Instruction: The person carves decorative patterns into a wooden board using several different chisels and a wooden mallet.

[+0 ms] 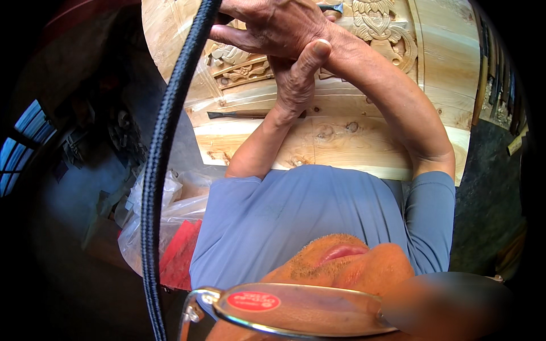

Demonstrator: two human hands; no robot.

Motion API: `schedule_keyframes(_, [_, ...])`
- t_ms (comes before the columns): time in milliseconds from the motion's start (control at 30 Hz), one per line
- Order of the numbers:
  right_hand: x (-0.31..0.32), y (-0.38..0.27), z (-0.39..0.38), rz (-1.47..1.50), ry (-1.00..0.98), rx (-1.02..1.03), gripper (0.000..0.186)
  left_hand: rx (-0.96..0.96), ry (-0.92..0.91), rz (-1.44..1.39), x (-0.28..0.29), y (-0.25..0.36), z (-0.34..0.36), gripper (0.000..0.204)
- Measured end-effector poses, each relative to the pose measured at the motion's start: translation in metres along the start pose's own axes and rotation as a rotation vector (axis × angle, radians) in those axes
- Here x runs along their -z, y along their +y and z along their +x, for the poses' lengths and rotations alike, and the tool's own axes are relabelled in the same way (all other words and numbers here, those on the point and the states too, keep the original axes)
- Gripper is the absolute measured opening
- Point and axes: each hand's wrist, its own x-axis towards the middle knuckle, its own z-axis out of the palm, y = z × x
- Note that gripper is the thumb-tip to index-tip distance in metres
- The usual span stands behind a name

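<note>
My right hand [276, 25] is over a pale carved wooden board [335, 139], its fingers bent and pointing left. A dark thing shows between those fingers, partly behind a black cord. Under it, my left hand [297, 79] crosses in, with its thumb lying against the right wrist and its other fingers mostly hidden. Just past the right wrist, the flared dark end of a chisel-like tool [331, 8] sticks out beside a fingertip; which hand grips it is hidden. Another slim tool with a dark flat end [222, 115] lies on the board, below the hands.
Floral relief carving [387, 31] covers the board's upper part. A thick black braided cord [161, 142] hangs across the left side of the view. Several long-handled tools [497, 74] line the right edge. Clear plastic sheeting [145, 227] and a red item [179, 256] lie at left.
</note>
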Motion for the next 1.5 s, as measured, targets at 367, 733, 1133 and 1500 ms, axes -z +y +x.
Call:
schedule_keyframes(367, [0.003, 0.002, 0.001, -0.022, -0.063, -0.005, 0.030, 0.008, -0.063, 0.018, 0.005, 0.000, 0.001, 0.077])
schedule_keyframes(733, [0.004, 0.008, 0.001, -0.002, -0.022, -0.010, 0.031, 0.010, 0.062, 0.040, 0.006, -0.001, 0.002, 0.083])
schedule_keyframes(1133, [0.010, 0.003, 0.000, 0.014, 0.035, 0.010, 0.032, -0.024, 0.019, 0.114, -0.001, 0.005, 0.002, 0.081])
schedule_keyframes(1500, [0.013, 0.000, -0.002, 0.054, 0.040, 0.006, 0.032, -0.084, 0.008, 0.103, 0.001, -0.006, -0.005, 0.076])
